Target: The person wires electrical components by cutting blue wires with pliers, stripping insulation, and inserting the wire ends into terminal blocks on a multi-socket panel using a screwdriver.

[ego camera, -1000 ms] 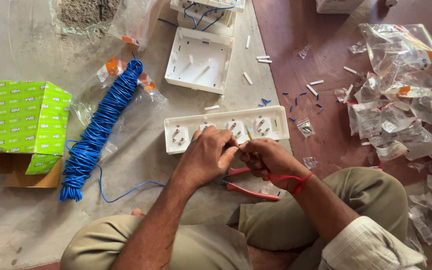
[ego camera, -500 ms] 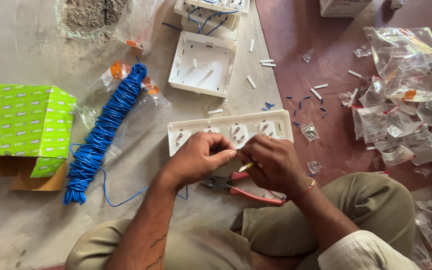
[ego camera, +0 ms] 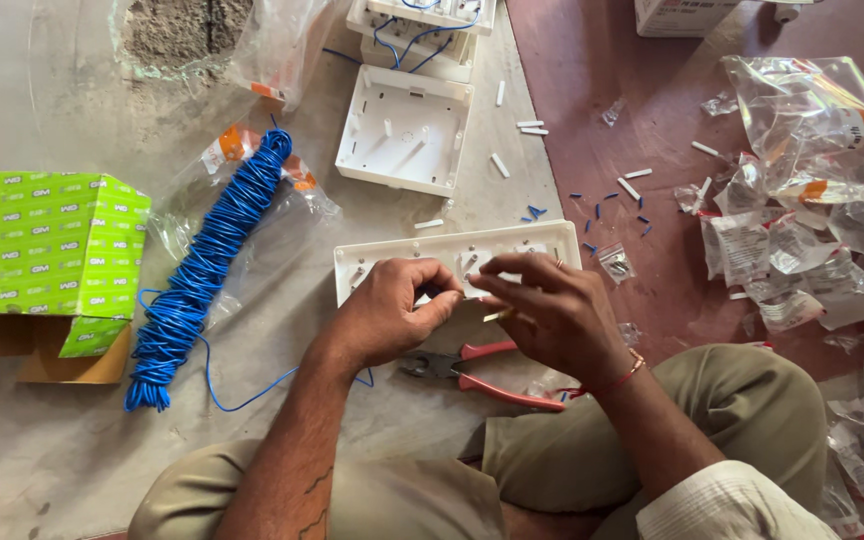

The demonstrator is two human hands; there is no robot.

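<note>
A long white socket plate lies on the grey floor, just in front of the seated person. Both hands meet over its middle. Left hand and right hand have fingertips pinched together on something too small to identify. Red-handled pliers lie beneath the hands. Blue wire coil rests left, beside a green box.

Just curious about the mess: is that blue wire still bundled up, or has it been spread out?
Mostly bundled. The blue wire coil lies in a long tight hank, with one loose strand trailing toward the left hand.
</note>
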